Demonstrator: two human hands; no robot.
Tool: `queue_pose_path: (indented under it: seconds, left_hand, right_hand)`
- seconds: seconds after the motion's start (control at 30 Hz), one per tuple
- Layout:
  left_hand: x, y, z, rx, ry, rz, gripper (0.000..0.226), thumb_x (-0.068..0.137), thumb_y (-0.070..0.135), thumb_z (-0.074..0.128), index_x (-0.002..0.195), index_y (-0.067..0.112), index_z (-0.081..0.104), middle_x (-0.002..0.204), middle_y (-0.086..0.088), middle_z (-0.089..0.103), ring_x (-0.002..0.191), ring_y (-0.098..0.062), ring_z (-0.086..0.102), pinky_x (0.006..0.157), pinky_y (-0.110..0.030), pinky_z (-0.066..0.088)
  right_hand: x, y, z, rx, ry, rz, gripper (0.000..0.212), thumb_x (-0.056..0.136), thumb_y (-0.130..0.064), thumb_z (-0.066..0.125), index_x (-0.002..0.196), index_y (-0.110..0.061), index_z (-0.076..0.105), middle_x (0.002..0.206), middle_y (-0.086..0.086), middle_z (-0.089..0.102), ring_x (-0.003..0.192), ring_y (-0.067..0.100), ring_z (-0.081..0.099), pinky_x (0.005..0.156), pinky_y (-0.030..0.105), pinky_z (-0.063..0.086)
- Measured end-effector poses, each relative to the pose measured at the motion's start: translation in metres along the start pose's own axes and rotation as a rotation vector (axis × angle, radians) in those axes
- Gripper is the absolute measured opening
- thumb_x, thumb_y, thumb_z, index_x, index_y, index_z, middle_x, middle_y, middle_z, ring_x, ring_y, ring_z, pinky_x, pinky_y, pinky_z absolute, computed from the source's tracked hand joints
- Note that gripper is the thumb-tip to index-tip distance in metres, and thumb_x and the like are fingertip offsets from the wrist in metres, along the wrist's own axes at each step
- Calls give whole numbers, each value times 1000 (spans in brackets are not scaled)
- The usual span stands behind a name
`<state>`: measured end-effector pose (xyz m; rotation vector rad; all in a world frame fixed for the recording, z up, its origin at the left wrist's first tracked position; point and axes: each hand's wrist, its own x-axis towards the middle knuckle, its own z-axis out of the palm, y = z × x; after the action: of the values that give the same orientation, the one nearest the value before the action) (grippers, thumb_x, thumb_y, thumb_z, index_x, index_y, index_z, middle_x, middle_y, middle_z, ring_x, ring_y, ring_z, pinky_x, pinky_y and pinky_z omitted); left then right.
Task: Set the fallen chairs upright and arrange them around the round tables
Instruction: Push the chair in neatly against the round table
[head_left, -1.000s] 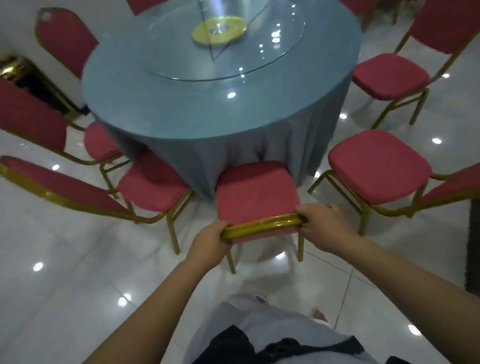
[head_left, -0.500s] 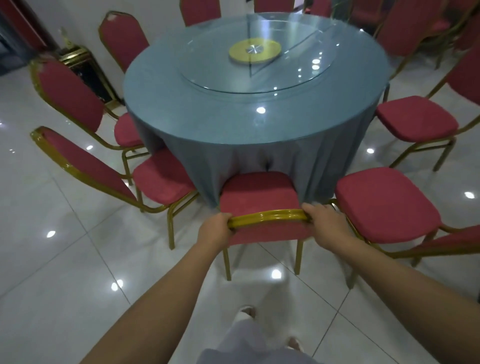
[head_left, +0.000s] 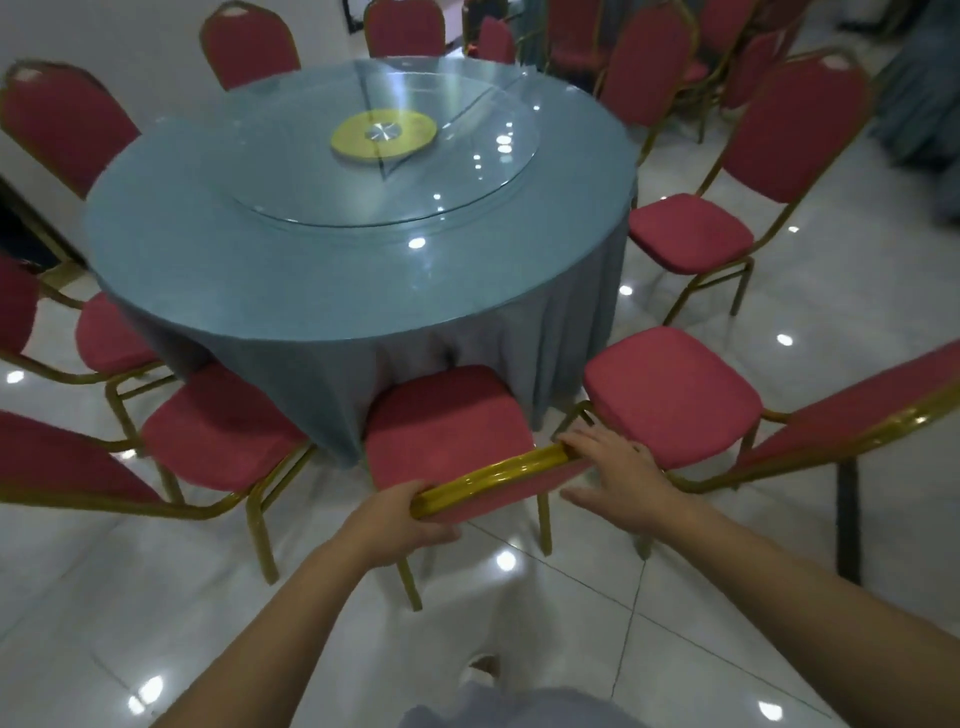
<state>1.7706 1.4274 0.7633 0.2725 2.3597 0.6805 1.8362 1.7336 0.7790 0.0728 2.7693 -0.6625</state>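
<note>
The red-cushioned, gold-framed chair (head_left: 447, 426) stood upright, tucked against the round blue-draped table (head_left: 249, 280), my left hand (head_left: 410, 514) curled round its top rail, my right hand (head_left: 618, 467) spread, perhaps just touching it; placement looked done, calling only for release.

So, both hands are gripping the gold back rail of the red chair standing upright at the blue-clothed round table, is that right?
Not quite: in the head view only the left hand grips the gold back rail; the right hand is open, fingers straight, at the rail's right end. The red chair does stand upright at the blue-clothed round table.
</note>
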Motion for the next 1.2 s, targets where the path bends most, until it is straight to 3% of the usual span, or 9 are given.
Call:
queue_pose_path:
  seconds: [0.13,0.3,0.4,0.47,0.6,0.73,0.87,1.0,1.2]
  left_hand:
    - [20,66,-8,32,-16,234,98,53,84,66,139,44,43,126,18,54,111,-3,51,87,-24,43]
    - [52,194,32,32,-43,547,82,78,48,77,148,37,36,143,3,48,115,-1,42,94,-21,35]
    - [64,262,80,28,-130,650,93,80,44,77,154,35,21,154,2,36,137,-10,36,113,-34,35]
    - [74,302,118,50,-173,655,100,79,49,77,155,36,14,157,3,29,142,-16,30,116,-39,31]
    - [95,377,193,121,-261,593,106,76,58,74,154,41,5,159,3,22,142,-27,32,111,-52,37]
    - [114,440,244,99,-270,556,104,74,56,76,152,47,8,158,6,25,136,-28,41,90,-41,55]
    - [130,473,279,90,-218,532,101,70,61,75,149,47,13,149,4,37,131,-25,46,102,-54,46]
    - [155,492,300,147,-206,472,99,70,54,79,148,44,18,139,5,43,123,-22,49,100,-50,49]
    - [212,512,316,224,-213,384,101,75,42,78,151,43,11,144,2,37,128,-24,44,105,-50,44]
  right_hand:
    - [-54,41,-17,89,113,152,73,86,-55,64,150,-39,32,158,-10,30,147,12,23,119,49,24]
    - [-116,111,-61,109,271,336,69,87,-47,67,148,-30,40,156,-3,36,143,17,30,117,48,27]
    - [-151,160,-90,100,368,390,65,88,-44,68,146,-30,43,154,-3,38,141,18,33,118,41,27]
    - [-174,197,-105,114,415,425,65,88,-42,69,146,-31,43,153,-3,39,141,18,33,115,33,24]
    - [-217,273,-129,259,412,486,73,86,-44,71,149,-33,35,155,-6,33,140,14,34,113,34,30]
    - [-235,336,-158,289,346,457,79,85,-45,72,151,-35,30,155,-5,32,137,17,37,112,37,36]
    - [-225,397,-188,212,288,436,84,84,-45,73,153,-35,26,158,-2,27,140,19,33,114,42,34]
    - [-193,447,-215,151,269,432,93,81,-45,75,154,-38,18,161,1,20,144,26,27,114,49,33]
    - [-106,519,-258,-21,169,442,117,75,-38,83,153,-45,-3,165,0,-5,149,33,11,112,58,32]
